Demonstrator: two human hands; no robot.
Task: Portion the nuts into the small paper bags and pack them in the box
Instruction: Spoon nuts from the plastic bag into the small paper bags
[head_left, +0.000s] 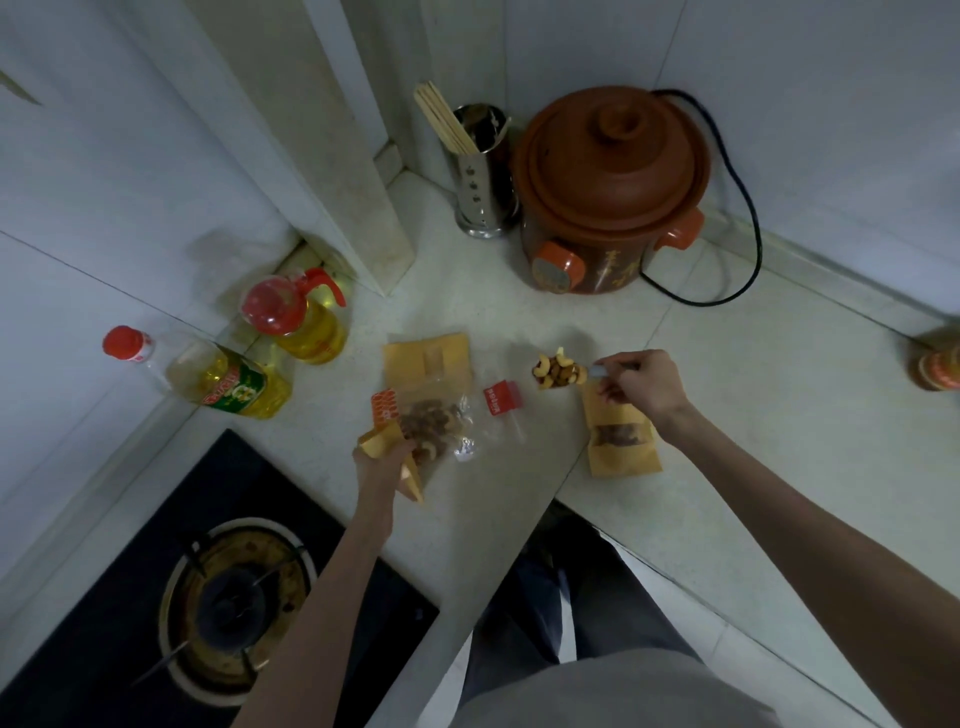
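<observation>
**On the kitchen corner: bagging nuts, one bag filled so far**

Over on the pale surface (519, 322) next to the stove (228, 597), the layout makes sense for a two-handed job. The left hand (387, 460) grips an open paper bag (387, 449) by its mouth, tilted up, I guess so it's ready to take a load. It sits right on the clear plastic bag of nuts (434, 421), which lies opened out so the supply is easy to reach.

The right hand (641, 384) is curled around the handle of a small scoop (597, 371) heaped with nuts (556, 370), cashews on top, and holds it level, probably so nothing rolls off. The scoop is well apart from the bag in the left hand.

A filled paper bag (621, 439) lies flat under the right wrist, nuts showing through its window, parked out of the way. More flat bags (427, 361) wait just behind the plastic one. A red clip (501, 397) lies between.

No box in view, so packing looks like a later step. Oil bottles (306, 317), a clay cooker (608, 192) and a chopstick holder (480, 171) line the back.
</observation>
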